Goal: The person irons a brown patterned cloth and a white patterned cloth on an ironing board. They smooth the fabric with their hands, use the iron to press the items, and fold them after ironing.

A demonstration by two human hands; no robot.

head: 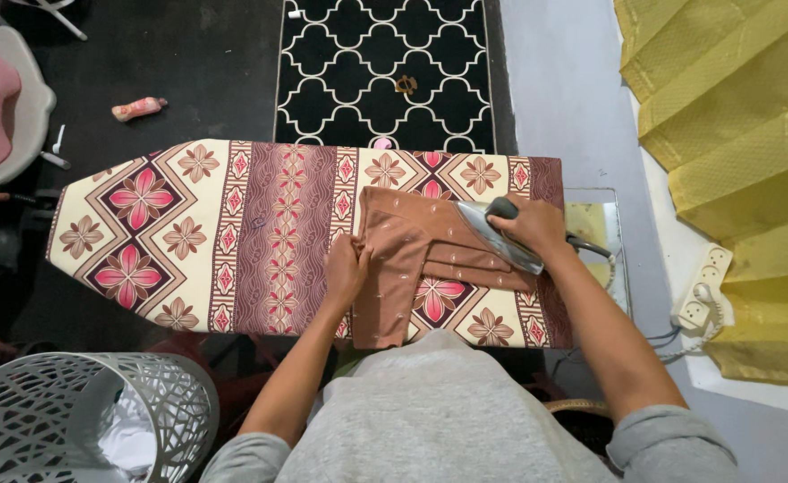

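Iron (499,234) in right hand (530,225), nose toward upper left.

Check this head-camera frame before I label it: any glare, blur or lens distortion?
Head view: even, soft light, and the brown garment and both hands are sharp; a mild sheen on the iron under the right hand; the left hand casts little shadow; the ironing board edges bow slightly, wide-angle distortion.
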